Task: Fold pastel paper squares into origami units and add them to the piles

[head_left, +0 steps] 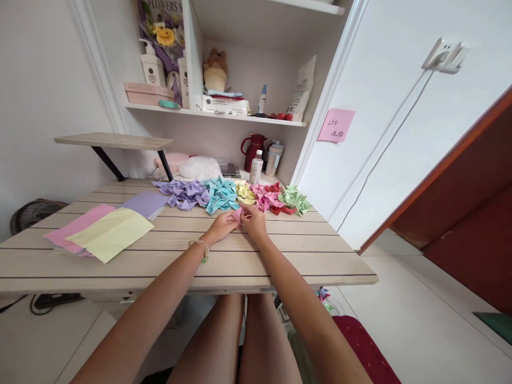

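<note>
Between my two hands is a small piece of folded pink paper (237, 215), partly covered by the fingers. My left hand (222, 226) pinches it from the left, and a bracelet circles that wrist. My right hand (254, 220) closes on its right side, fingertips bent over the paper. Just beyond the hands lie folded paper pieces heaped by colour: purple (184, 193), blue (221, 194), yellow (245, 191), pink (267, 197) with some red, and green (295, 199).
Flat sheets lie at the left: yellow (112, 232), pink (80, 226) and purple (144, 204). Behind the heaps stand a clear bottle (256, 167), a dark red jug (253, 151) and a light tumbler (274, 159). A small raised shelf (114, 141) stands at the back left.
</note>
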`<state>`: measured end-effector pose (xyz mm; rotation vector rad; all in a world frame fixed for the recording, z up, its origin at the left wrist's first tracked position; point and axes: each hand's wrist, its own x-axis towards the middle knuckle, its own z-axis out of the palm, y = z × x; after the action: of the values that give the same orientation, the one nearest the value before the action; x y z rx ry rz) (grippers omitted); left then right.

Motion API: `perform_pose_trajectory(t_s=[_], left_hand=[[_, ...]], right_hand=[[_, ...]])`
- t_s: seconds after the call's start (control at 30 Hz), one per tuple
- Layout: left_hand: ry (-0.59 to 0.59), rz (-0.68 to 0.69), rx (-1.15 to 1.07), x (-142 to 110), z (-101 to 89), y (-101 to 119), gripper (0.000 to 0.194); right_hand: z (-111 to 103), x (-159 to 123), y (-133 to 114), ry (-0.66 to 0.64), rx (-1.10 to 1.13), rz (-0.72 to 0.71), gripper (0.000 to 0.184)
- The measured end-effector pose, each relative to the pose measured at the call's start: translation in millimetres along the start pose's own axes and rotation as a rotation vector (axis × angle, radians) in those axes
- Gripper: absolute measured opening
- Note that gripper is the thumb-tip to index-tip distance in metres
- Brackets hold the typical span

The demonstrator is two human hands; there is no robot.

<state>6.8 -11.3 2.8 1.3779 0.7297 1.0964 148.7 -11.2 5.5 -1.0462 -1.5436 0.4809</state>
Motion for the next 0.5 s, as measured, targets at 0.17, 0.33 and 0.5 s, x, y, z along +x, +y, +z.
perform_pose_trajectory(t_s=[0.17,0.33,0.5], left_hand=[[0.073,0.012,0.041,3.4,2.1,-3.6,0.020],[0.274,-0.029,0.049,8.4,0.3,-7.1,0.032],[0.305,-0.034,-0.117,5.5,-0.8,-1.5,0.036]], right_hand=[[1.2,-0.8,-4.3,-0.101,-0.025,-0.084,0.034],[2.2,-2.0,-9.3,-0.128,0.081,-0.023,0.027],[3.0,-0.3,-7.6,-0.045,0.180,0.016,0.014]])
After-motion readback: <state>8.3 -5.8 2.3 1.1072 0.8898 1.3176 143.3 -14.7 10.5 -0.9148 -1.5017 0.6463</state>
